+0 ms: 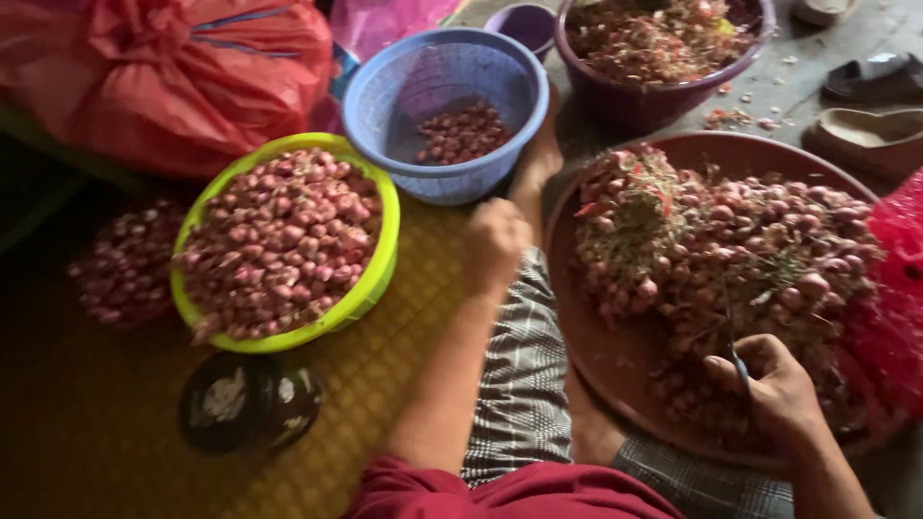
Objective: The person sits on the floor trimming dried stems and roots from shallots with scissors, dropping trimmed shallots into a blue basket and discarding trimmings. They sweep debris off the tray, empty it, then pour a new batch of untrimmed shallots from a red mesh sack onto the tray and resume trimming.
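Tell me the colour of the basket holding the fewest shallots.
Light blue basket, seen best in the head view.

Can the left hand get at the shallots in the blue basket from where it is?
Probably yes. The left hand sits closed on the knee right beside the blue basket; the basket is open-topped, its shallots lie uncovered, and nothing stands between them.

Lime-green basket [385,252] w/ reddish-purple shallots [279,240]; blue basket [437,183]; purple tub [654,101]; brown tray [615,360]; red sack [163,77]; grey checked cloth [524,375].
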